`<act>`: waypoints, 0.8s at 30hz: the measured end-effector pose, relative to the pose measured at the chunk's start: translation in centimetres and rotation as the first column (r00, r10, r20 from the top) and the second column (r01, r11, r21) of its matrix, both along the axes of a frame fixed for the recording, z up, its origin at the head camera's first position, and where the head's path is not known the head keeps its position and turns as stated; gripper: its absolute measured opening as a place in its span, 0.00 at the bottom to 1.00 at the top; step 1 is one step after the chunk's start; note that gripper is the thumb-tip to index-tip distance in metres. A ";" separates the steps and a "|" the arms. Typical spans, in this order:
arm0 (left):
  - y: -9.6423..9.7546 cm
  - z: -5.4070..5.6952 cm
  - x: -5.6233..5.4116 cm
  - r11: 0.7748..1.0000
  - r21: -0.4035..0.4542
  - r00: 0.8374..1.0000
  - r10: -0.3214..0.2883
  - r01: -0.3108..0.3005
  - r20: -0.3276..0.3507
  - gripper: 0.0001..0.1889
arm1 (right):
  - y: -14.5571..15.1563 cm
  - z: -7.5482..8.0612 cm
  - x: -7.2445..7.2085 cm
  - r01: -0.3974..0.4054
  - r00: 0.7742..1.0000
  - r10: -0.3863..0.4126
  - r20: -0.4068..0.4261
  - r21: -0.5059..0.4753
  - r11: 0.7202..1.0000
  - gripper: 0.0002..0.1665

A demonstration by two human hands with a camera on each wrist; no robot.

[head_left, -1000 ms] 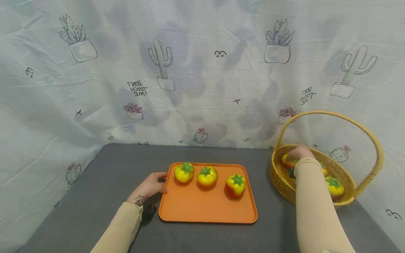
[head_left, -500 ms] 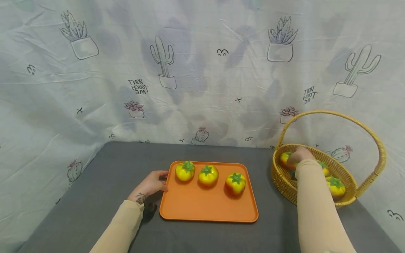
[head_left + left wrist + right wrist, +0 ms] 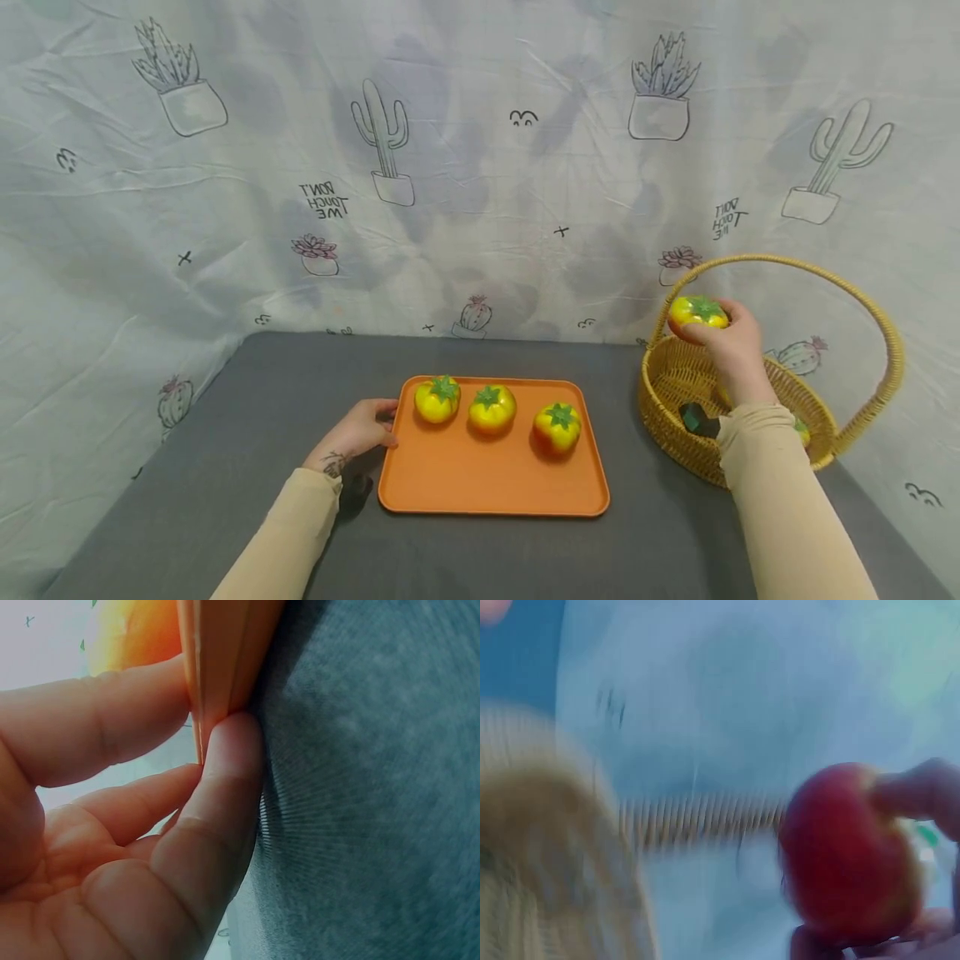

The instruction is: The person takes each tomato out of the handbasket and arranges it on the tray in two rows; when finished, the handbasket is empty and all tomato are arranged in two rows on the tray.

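"What has your right hand point(image 3: 735, 342) got?"

"A yellow-and-red fruit point(image 3: 696, 310) with a green leafy top. My thumb and fingers are curled about its sides, parted only by its width."

"Where is it?"

"Raised above the wicker basket point(image 3: 667, 433), near the left side of its handle point(image 3: 795, 260). Part of another fruit point(image 3: 802, 431) shows inside the basket, beyond my sleeve point(image 3: 780, 500)."

"And your left hand point(image 3: 360, 433)?"

"At the left edge of the orange tray point(image 3: 465, 483), its rim lightly pinched between my thumb and fingers, which are nearly closed."

"What's on the tray?"

"Three similar fruits, well apart from the basket: one by the far left corner point(image 3: 437, 400), one just beside it point(image 3: 492, 408), one toward the right point(image 3: 557, 429). Tray and basket sit on my grey tabletop point(image 3: 525, 558)."
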State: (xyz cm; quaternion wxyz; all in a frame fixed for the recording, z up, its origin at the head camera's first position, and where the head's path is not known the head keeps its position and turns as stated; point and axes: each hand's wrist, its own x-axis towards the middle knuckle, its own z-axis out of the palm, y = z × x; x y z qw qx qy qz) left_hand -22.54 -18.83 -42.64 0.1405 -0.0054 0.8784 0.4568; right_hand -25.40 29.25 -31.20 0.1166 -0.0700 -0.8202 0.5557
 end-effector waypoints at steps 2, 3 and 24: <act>0.0 0.0 0.0 1.000 0.000 1.000 -0.002 0.002 -0.001 0.35 | -2.3 0.0 1.0 -0.074 0.990 0.055 -0.129 -0.140 0.987 0.32; 0.0 0.0 -0.1 1.000 0.002 1.000 0.000 0.000 0.001 0.35 | -3.6 -0.2 1.5 -0.143 0.977 0.103 -0.188 -0.211 0.967 0.29; -0.2 -0.1 -0.1 1.000 0.014 1.000 -0.027 0.027 -0.016 0.35 | -25.2 -8.7 9.1 -0.602 0.760 0.629 0.167 -0.185 0.777 0.42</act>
